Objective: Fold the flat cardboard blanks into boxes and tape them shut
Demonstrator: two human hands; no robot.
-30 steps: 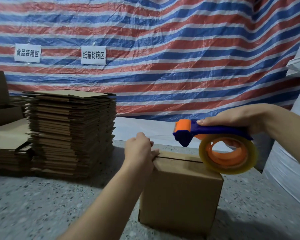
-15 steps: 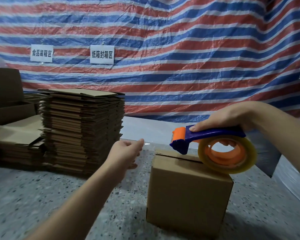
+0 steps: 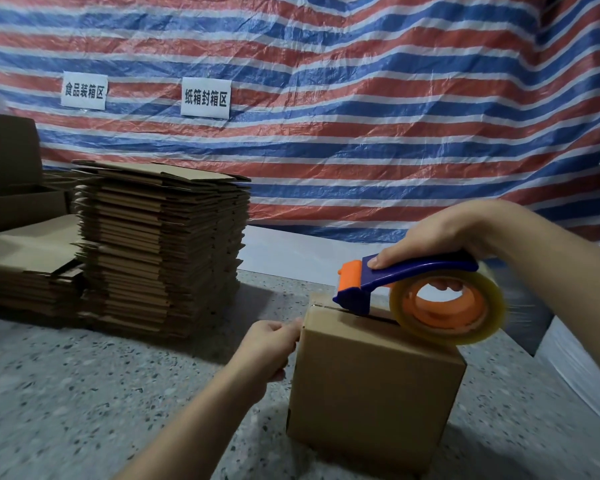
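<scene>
The right hand (image 3: 440, 237) grips the blue handle of the tape dispenser (image 3: 409, 289), fingers curled through the orange core of the roll, and the dispenser's orange-and-blue nose sits on top of the box (image 3: 374, 379) right at the seam (image 3: 357, 314). That seam runs from the box's upper left corner toward the right of the frame, under the roll, so the coming pull likely follows this axis. The left hand (image 3: 269, 348) is at the box's left top edge, fingers curled against the corner; whether it pinches a tape end I cannot tell. The box stands on the speckled table (image 3: 84, 393), lower centre-right, with the stack of flat blanks (image 3: 160, 251) well apart at left.
</scene>
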